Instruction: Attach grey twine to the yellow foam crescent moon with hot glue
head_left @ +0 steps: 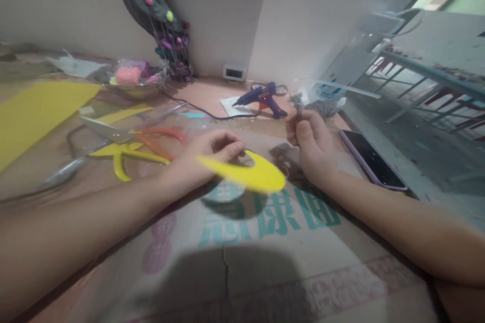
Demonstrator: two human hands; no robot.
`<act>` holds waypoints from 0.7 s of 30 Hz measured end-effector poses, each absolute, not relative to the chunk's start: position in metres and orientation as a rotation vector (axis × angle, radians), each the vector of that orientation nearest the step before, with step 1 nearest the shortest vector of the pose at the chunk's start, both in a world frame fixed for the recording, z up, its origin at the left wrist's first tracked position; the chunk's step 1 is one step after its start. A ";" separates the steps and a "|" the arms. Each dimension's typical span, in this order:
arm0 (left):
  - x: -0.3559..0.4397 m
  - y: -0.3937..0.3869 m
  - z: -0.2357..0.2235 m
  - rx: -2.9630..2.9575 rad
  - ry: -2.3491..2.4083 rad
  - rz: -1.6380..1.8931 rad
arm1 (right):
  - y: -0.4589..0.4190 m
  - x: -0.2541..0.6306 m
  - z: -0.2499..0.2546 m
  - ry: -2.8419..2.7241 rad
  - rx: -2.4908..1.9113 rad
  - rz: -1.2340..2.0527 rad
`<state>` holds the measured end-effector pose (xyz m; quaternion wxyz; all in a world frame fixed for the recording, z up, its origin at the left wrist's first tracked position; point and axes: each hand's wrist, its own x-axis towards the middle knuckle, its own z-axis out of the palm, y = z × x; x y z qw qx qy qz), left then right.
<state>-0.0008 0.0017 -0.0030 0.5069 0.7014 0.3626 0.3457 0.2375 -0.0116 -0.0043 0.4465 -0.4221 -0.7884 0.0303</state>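
Between its thumb and fingers, my left hand (220, 149) pinches a bright yellow curved paper piece (261, 174). The piece looks like a crescent or part of a ring and tilts above the printed cardboard. My right hand (312, 144) is closed in a pinch, fingertips up, on a small dark, thin thing that is too blurred to name. Just behind that hand lies a bundle of grey yarn (324, 110). A dark brownish scrap (284, 154) rests on the cardboard between the hands.
Orange-handled scissors (162, 136) and yellow-handled scissors (121, 161) lie left. At the back are a blue hot glue gun (263, 98), its cord, and a small digital clock (235, 72). A phone (373, 159) sits by the right edge. Yellow sheet (45, 111) and bowl (132, 88) stand left.
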 end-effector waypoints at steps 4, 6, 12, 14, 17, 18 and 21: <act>0.000 0.002 -0.004 1.727 0.911 0.873 | -0.022 0.231 0.001 -1.973 -1.046 0.198; 0.000 0.001 -0.003 1.726 0.926 0.877 | -0.024 0.229 0.004 -2.127 -1.002 0.158; 0.000 0.001 -0.003 1.761 0.925 0.840 | -0.027 0.226 0.008 -2.293 -0.995 0.119; -0.001 0.002 -0.004 1.747 0.913 0.841 | -0.028 0.225 0.008 -2.256 -1.071 0.158; -0.001 0.002 -0.005 1.735 0.894 0.844 | -0.028 0.223 0.007 -2.241 -1.165 0.268; -0.001 0.002 -0.005 1.738 0.893 0.842 | -0.027 0.222 0.007 -2.245 -1.187 0.319; -0.001 0.002 -0.004 1.745 0.901 0.818 | -0.026 0.221 0.006 -2.266 -1.198 0.465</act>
